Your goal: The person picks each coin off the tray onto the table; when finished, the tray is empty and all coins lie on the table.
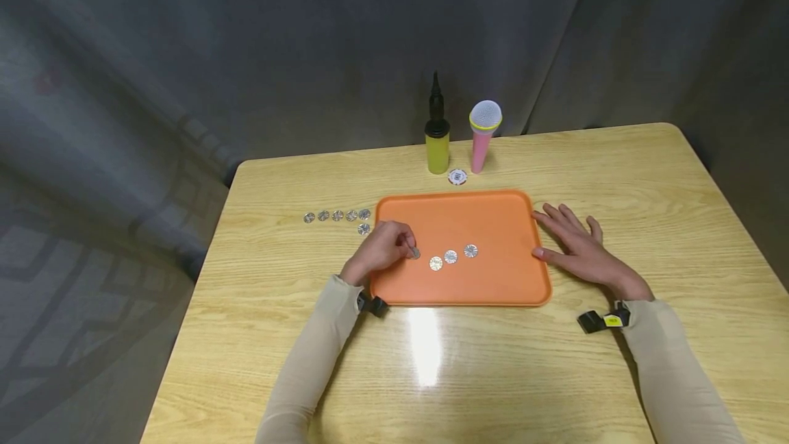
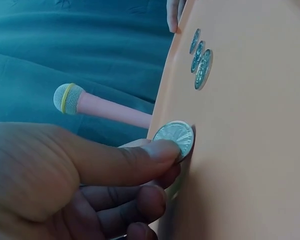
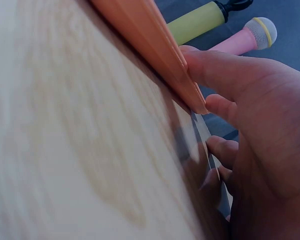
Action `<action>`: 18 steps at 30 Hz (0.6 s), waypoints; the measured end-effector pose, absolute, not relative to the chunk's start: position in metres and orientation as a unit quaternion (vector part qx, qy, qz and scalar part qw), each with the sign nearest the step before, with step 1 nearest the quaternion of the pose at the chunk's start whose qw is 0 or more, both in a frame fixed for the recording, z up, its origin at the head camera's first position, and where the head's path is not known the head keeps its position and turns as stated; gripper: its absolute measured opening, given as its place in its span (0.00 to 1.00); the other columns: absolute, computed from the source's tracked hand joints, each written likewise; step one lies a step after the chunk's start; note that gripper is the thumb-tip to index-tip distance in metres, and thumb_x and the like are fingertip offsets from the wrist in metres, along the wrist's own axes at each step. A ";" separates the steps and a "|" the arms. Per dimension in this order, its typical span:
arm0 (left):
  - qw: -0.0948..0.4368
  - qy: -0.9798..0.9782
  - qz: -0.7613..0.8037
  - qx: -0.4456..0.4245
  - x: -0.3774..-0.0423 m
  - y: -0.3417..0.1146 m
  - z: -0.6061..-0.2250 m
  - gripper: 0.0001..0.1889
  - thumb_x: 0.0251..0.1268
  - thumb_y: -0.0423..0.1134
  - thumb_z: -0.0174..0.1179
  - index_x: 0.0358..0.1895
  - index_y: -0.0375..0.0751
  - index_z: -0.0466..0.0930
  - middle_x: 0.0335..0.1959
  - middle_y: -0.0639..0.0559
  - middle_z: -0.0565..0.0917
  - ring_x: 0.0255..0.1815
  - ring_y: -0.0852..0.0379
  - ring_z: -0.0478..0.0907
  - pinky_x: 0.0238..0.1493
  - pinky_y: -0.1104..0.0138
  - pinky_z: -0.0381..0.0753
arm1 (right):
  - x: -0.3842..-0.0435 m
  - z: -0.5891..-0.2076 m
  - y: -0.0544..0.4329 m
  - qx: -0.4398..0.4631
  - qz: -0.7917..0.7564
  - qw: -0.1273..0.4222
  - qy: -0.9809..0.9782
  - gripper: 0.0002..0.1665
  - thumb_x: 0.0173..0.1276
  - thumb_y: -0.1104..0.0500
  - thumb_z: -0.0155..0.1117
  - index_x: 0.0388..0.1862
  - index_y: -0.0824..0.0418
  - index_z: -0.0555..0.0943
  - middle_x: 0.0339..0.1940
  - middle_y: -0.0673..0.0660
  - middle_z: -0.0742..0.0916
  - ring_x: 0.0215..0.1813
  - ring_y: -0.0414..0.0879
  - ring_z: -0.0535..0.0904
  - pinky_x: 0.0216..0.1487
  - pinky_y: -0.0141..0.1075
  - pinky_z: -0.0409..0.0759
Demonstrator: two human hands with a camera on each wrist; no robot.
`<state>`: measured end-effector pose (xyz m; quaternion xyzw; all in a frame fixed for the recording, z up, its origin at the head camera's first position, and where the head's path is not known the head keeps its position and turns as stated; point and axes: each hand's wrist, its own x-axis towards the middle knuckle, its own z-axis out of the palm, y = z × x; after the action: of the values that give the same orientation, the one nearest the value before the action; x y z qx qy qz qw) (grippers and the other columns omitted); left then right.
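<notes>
My left hand point(image 1: 386, 247) is over the left part of the orange tray point(image 1: 505, 279). Its thumb and fingers pinch a silver coin point(image 2: 174, 137), which stands tilted at the tray's surface in the left wrist view. To its right on the tray lie three more: a slightly golden coin point(image 1: 435, 264), a silver coin point(image 1: 451, 257) and another silver coin point(image 1: 471, 251). My right hand point(image 1: 582, 252) has its fingers spread at the tray's right edge. In the right wrist view its thumb point(image 3: 210, 67) and a fingertip touch the rim, without curling round it.
Left of the tray, several silver coins point(image 1: 337, 216) lie in a row, with one coin point(image 1: 364, 229) below the row's right end. Behind the tray stand a yellow-green hand pump point(image 1: 437, 153) and a pink toy microphone point(image 1: 481, 146). A poker chip point(image 1: 457, 177) lies between them.
</notes>
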<state>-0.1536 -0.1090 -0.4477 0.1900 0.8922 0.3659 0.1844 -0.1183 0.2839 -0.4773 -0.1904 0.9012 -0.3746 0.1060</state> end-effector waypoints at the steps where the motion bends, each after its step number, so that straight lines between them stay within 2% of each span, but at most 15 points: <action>1: 0.185 0.891 0.369 0.190 -0.154 -0.109 -0.447 0.09 0.58 0.18 0.59 0.29 0.35 0.82 0.28 0.46 0.88 0.28 0.61 0.84 0.36 0.73 0.80 | -0.118 -0.477 0.284 -0.191 -0.374 0.106 0.901 0.45 0.72 0.51 0.62 0.82 0.56 0.54 0.83 0.71 0.52 0.84 0.68 0.34 0.70 0.71 0.20; 7: 0.194 0.884 0.385 0.181 -0.155 -0.112 -0.445 0.07 0.59 0.20 0.61 0.30 0.34 0.83 0.29 0.45 0.87 0.29 0.60 0.83 0.34 0.73 0.78 | -0.118 -0.476 0.283 -0.189 -0.373 0.107 0.902 0.45 0.72 0.51 0.62 0.82 0.55 0.54 0.83 0.70 0.52 0.84 0.68 0.34 0.70 0.71 0.20; 13: 0.206 0.875 0.410 0.154 -0.157 -0.115 -0.445 0.09 0.61 0.18 0.57 0.31 0.32 0.83 0.30 0.42 0.89 0.31 0.56 0.88 0.37 0.72 0.82 | -0.117 -0.476 0.283 -0.189 -0.373 0.105 0.902 0.45 0.72 0.51 0.62 0.82 0.56 0.54 0.83 0.70 0.52 0.84 0.68 0.34 0.70 0.71 0.20; 18: 0.203 0.872 0.424 0.137 -0.158 -0.119 -0.444 0.09 0.62 0.19 0.55 0.33 0.32 0.83 0.31 0.42 0.89 0.32 0.55 0.88 0.37 0.72 0.82 | -0.117 -0.476 0.283 -0.188 -0.372 0.105 0.903 0.45 0.72 0.51 0.62 0.82 0.56 0.54 0.82 0.71 0.52 0.84 0.68 0.34 0.70 0.71 0.20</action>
<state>-0.1575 -0.1188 -0.4440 0.1375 0.8721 0.4237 0.2026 -0.1174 0.2825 -0.4758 -0.1880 0.9028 -0.3723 0.1049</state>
